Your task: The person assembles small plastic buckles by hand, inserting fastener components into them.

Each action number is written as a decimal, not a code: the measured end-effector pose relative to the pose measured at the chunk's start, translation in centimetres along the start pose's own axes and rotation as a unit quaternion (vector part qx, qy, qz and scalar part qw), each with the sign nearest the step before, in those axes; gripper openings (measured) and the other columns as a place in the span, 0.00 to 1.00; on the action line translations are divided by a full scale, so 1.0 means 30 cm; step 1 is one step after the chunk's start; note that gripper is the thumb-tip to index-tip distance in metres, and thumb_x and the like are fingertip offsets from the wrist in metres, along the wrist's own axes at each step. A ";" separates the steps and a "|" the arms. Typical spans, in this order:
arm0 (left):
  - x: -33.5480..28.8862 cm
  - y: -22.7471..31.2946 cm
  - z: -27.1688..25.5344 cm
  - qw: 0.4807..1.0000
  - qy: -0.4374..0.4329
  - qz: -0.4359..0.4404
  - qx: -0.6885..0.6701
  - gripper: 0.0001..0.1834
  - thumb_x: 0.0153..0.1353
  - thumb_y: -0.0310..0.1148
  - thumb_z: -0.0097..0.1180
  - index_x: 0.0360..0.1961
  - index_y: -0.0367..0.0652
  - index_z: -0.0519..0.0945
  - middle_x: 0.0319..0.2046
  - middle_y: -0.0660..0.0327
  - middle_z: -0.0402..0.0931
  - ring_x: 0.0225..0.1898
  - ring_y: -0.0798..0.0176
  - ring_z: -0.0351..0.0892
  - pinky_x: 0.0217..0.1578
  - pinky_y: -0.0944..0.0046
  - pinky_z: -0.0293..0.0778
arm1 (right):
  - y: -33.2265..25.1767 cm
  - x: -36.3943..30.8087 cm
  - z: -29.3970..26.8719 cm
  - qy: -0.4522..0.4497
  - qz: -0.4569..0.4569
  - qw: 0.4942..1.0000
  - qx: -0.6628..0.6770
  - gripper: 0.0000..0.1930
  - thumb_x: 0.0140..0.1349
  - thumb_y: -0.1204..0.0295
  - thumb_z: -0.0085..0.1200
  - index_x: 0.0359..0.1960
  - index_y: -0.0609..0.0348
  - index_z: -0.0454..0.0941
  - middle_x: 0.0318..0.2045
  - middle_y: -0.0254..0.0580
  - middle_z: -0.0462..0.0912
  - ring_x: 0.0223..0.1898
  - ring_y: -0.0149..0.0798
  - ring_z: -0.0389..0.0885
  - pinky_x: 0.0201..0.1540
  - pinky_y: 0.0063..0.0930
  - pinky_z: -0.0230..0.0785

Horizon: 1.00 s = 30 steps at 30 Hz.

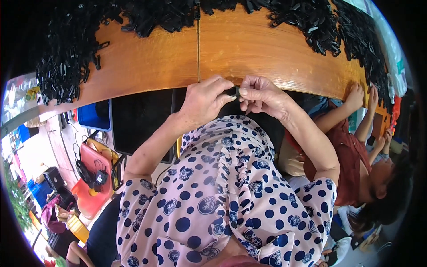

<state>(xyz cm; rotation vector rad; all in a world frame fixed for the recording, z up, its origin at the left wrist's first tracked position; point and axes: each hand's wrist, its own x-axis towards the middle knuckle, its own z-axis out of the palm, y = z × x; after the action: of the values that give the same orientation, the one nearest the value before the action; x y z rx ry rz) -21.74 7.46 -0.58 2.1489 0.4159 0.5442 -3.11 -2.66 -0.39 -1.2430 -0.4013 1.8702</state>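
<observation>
A small black plastic piece [234, 92] is pinched between my two hands, just off the near edge of the wooden table [147, 58]. My left hand [205, 99] grips it from the left with thumb and forefinger. From the other side, the closed fingertips of my right hand [261, 94] meet it. Its exact shape is mostly covered by the fingers. Beyond my hands, heaps of similar small black plastic parts [153, 18] lie along the far side of the table, with more parts [307, 26] to the right.
Further black parts [64, 66] pile up at the table's left end. Below that edge are a black tray [138, 120], a blue bin [94, 116] and a red plastic chair [94, 178] with black cabled items. At the right, a co-worker in a dark red top [349, 155] reaches over the table.
</observation>
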 end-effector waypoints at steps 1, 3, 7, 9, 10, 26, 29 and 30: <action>-0.009 -0.003 -0.001 1.000 0.009 -0.010 0.000 0.12 0.48 0.26 0.62 0.36 0.39 0.76 0.28 0.57 0.74 0.26 0.58 0.77 0.26 0.64 0.72 | -0.005 0.009 0.023 -0.029 0.002 0.998 0.059 0.11 0.57 0.66 0.60 0.33 0.56 0.70 0.27 0.36 0.77 0.25 0.30 0.79 0.18 0.14 0.63; -0.021 -0.010 0.005 0.959 0.073 -0.097 -0.256 0.11 0.52 0.24 0.59 0.37 0.35 0.77 0.28 0.58 0.74 0.27 0.64 0.78 0.27 0.67 0.72 | -0.012 0.029 0.065 -0.073 0.004 0.993 0.097 0.16 0.60 0.60 0.56 0.39 0.57 0.68 0.32 0.40 0.77 0.30 0.34 0.81 0.22 0.19 0.72; -0.053 -0.016 -0.019 0.818 0.016 -0.276 -0.504 0.08 0.56 0.21 0.56 0.38 0.33 0.76 0.35 0.60 0.74 0.28 0.69 0.77 0.30 0.71 0.74 | 0.056 0.044 0.084 -0.120 -0.003 0.993 0.019 0.29 0.63 0.48 0.45 0.54 0.60 0.61 0.37 0.44 0.75 0.30 0.36 0.80 0.22 0.20 0.72; -0.098 -0.040 -0.014 0.785 0.018 -0.273 -0.556 0.07 0.55 0.19 0.56 0.37 0.35 0.76 0.40 0.60 0.73 0.30 0.70 0.76 0.31 0.71 0.74 | 0.083 0.046 0.099 -0.162 -0.001 0.987 0.021 0.29 0.63 0.47 0.44 0.54 0.60 0.63 0.38 0.44 0.75 0.30 0.36 0.79 0.21 0.20 0.72; -0.135 -0.056 -0.001 0.786 0.048 -0.248 -0.564 0.07 0.56 0.20 0.56 0.37 0.35 0.76 0.42 0.60 0.72 0.30 0.70 0.76 0.31 0.71 0.74 | 0.094 0.052 0.117 -0.190 0.005 0.982 0.019 0.29 0.63 0.47 0.45 0.53 0.60 0.64 0.39 0.43 0.75 0.30 0.36 0.79 0.21 0.20 0.72; -0.454 -0.211 -0.179 0.962 0.145 -0.227 -0.048 0.15 0.50 0.33 0.63 0.36 0.36 0.78 0.37 0.52 0.74 0.36 0.53 0.77 0.38 0.62 0.74 | 0.185 -0.063 0.187 0.135 -0.110 0.957 -0.232 0.19 0.62 0.75 0.50 0.53 0.66 0.63 0.32 0.40 0.76 0.31 0.26 0.74 0.26 0.16 0.67; -0.582 -0.290 -0.304 0.913 0.077 -0.329 0.231 0.16 0.50 0.39 0.62 0.36 0.41 0.78 0.38 0.56 0.74 0.38 0.52 0.77 0.36 0.55 0.73 | 0.434 -0.307 -0.033 0.358 -0.111 0.889 -0.262 0.18 0.58 0.77 0.52 0.51 0.67 0.65 0.32 0.43 0.75 0.33 0.29 0.75 0.35 0.18 0.68; -0.644 -0.300 -0.337 0.886 0.029 -0.347 0.307 0.15 0.50 0.39 0.61 0.37 0.42 0.78 0.41 0.57 0.74 0.37 0.54 0.77 0.35 0.58 0.73 | 0.489 -0.454 -0.126 0.350 -0.113 0.892 -0.262 0.18 0.58 0.77 0.52 0.51 0.67 0.65 0.32 0.43 0.75 0.33 0.29 0.75 0.35 0.18 0.68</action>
<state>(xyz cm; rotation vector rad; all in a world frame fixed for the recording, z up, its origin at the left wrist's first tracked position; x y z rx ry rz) -44.28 10.21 -6.93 2.3383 1.4788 0.0503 -4.41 -22.75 -3.44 -2.0246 -0.6309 1.0279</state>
